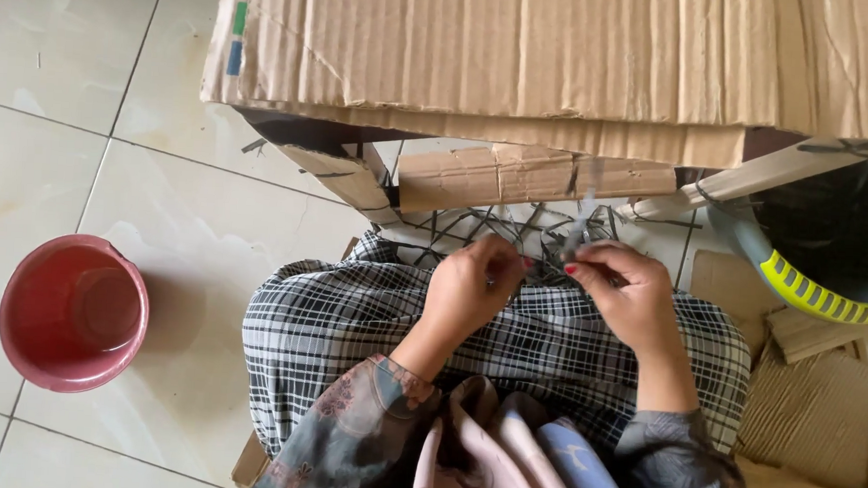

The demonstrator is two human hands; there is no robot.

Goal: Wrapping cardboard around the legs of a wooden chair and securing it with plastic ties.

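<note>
Floor: pale tiles (59, 36), red bucket (74, 312) left.
Hands: left hand (473, 284) and right hand (622, 289) both pinch thin dark strips (455, 225) over the lap, steadying them.

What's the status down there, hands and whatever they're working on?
Left hand pinching thin dark strips. Right hand pinching the same bundle. Cardboard stack just ahead, red bucket aside.

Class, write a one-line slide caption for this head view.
Seated on a tiled floor, both hands, left hand and right hand, work thin dark strips beside a red bucket.

thin grey strips (578, 232) pinched upright above lap.
</note>
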